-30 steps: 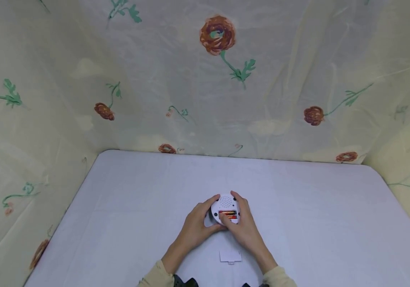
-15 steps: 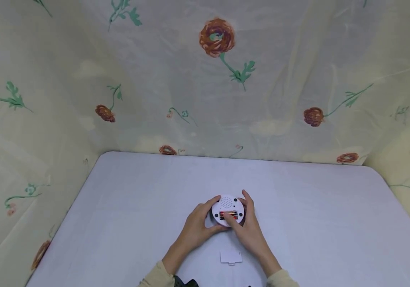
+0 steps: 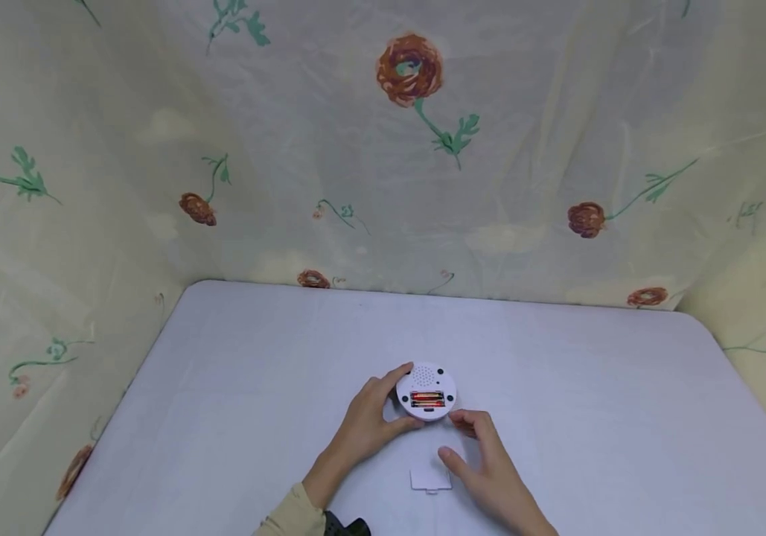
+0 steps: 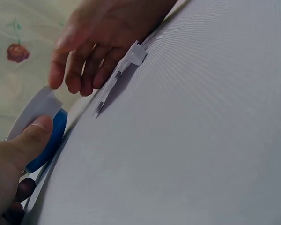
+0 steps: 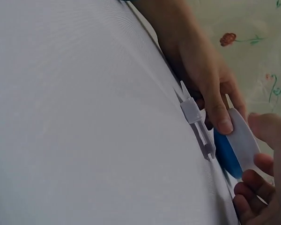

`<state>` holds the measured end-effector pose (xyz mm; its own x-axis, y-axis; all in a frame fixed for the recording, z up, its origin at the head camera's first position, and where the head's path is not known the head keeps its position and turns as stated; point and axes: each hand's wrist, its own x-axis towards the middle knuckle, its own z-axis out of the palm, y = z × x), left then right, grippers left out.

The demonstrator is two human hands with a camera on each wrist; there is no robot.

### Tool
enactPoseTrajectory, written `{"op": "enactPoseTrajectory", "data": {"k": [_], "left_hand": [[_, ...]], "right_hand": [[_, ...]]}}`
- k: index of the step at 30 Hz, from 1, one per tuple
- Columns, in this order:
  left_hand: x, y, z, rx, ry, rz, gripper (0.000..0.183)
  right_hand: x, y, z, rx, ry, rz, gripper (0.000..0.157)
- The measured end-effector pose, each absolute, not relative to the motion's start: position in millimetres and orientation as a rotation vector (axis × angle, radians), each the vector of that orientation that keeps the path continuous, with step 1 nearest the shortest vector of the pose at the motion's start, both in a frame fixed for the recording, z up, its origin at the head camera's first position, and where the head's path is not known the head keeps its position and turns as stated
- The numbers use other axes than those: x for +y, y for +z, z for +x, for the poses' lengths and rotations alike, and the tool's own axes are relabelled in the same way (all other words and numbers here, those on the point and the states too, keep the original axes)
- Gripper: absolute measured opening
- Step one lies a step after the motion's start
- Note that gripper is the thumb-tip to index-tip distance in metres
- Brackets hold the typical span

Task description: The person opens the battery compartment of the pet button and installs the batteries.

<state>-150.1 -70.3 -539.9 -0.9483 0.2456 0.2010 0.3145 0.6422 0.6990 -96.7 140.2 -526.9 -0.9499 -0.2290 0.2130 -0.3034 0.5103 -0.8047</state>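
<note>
My left hand (image 3: 365, 424) grips a round white device (image 3: 423, 374) at its left side, thumb along the near rim. The device's underside faces up, with speaker holes, dark feet and an uncovered compartment holding red batteries (image 3: 427, 400). In the left wrist view a blue lower part (image 4: 54, 143) shows beneath the white shell. My right hand (image 3: 493, 473) is off the device, fingers loosely bent, its index fingertip near the device's lower right rim. Close to the right thumb lies a small white battery cover (image 3: 428, 481) with a tab, resting on the table.
A white-covered table (image 3: 275, 357) spreads around the hands, its rounded far corners against the hanging cloth. Pale cloth with printed flowers (image 3: 409, 68) closes off the back and both sides.
The right hand's thumb has left the batteries and the hand has let go of the device, moving down and right beside the cover. The left hand keeps its hold in the same place.
</note>
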Motion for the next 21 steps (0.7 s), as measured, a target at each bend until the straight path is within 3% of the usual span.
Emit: {"op": "enactPoseTrajectory", "data": {"k": [7, 12, 21], "left_hand": [[-71.0, -539.2, -151.7, -2.785, -1.212, -0.462, 0.087], [-69.9, -537.2, -152.7, -2.790, -1.210, -0.457, 0.087], [-68.0, -535.8, -154.7, -2.813, -1.212, -0.449, 0.086]], "right_hand": [[143.3, -535.2, -82.7, -2.532, 1.175, 0.846, 0.039], [143.4, -535.9, -79.6, -2.526, 1.070, 0.947, 0.041], [145.8, -535.2, -82.3, -2.501, 1.044, 1.075, 0.027]]}}
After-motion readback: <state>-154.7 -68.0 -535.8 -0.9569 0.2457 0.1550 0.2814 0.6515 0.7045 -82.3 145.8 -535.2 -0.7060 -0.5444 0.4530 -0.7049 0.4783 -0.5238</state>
